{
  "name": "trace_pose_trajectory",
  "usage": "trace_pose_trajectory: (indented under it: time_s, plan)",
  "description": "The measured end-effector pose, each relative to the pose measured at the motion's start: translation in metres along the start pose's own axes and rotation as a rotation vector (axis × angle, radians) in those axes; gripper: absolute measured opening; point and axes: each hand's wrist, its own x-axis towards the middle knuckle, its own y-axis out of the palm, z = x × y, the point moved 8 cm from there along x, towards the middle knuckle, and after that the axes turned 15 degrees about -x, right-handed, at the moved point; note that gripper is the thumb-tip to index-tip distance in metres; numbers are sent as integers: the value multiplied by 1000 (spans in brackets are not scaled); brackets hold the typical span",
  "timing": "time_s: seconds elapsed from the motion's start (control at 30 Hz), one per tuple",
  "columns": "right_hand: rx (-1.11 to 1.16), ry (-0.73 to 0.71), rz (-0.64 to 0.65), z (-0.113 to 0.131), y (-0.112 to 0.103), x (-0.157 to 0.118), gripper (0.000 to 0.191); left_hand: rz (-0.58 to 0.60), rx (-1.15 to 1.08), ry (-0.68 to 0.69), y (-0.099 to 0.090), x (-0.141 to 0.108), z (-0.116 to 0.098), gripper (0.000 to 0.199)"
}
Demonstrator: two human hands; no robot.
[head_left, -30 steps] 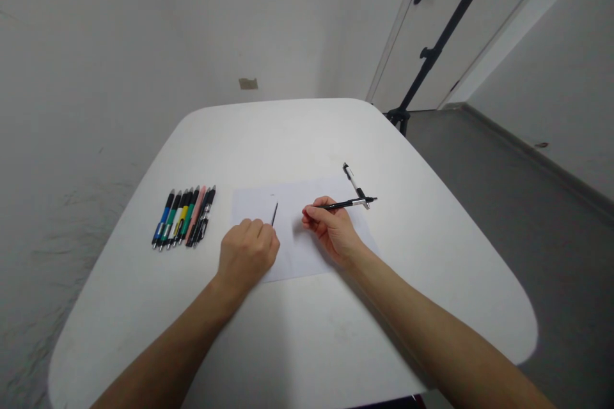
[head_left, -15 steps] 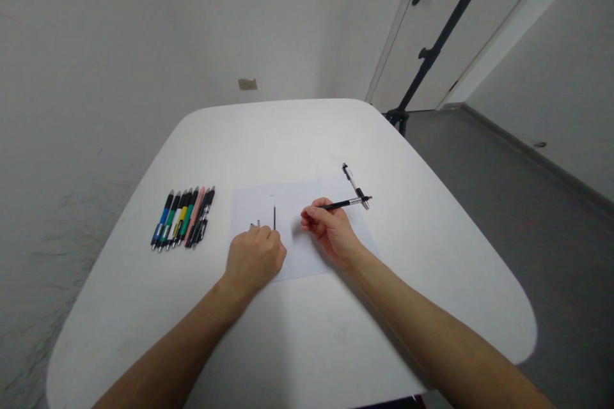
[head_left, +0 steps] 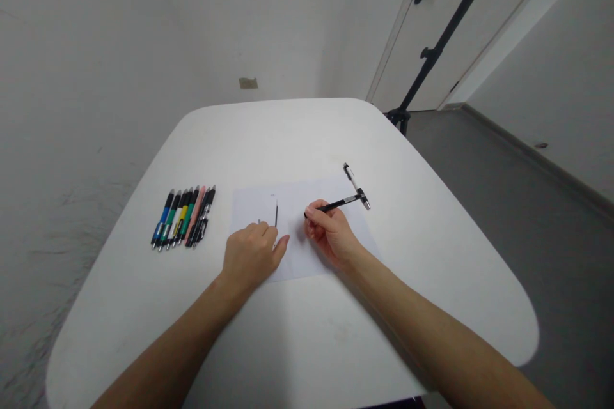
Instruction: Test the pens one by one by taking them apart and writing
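Note:
My left hand (head_left: 252, 252) rests palm down on the white paper (head_left: 295, 262), its thumb spread away from the bent fingers. A thin dark pen refill (head_left: 276, 216) lies just past the gap between thumb and index finger. One small grey piece (head_left: 259, 222) shows beyond the knuckles; anything under the palm is hidden. My right hand (head_left: 330, 233) pinches a black pen (head_left: 341, 202) over the paper's right half, its lower end near the fingertips. The far end of that pen overlaps, in view, a white pen with black ends (head_left: 352, 176) at the paper's upper right.
A row of several pens (head_left: 185, 217) in blue, green, white, yellow, pink and black lies left of the paper on the white table (head_left: 278, 140). A dark-edged object (head_left: 398, 402) shows at the bottom edge. A black stand (head_left: 432, 57) rises behind the table, right.
My left thumb has spread outward from the fist, and that hand has shifted slightly left. My right hand has moved a little right, bringing the black pen's far end slightly down and left.

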Motion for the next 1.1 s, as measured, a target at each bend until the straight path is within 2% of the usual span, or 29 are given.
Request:
trace_pose_trajectory:
  time_s: [0.13,0.23,0.43,0.67,0.9,1.1]
  plan:
    - [-27,1,64,-2,9,-4,30,-220,-165,78,-20,0,-4,27]
    - [-30,15,105,-6,16,-7,29,-311,-294,144,-27,-1,-7,17]
    - [-49,34,180,-12,25,-10,25,-333,-390,205,-26,0,-13,20]
    - [-104,15,203,-8,25,-11,21,-363,-427,197,-32,-1,-12,13]
    - [13,35,109,-2,11,-6,22,-381,-415,180,-33,-2,-11,9]
    - [12,21,54,3,1,-2,23,-377,-445,162,-33,-2,-8,8]
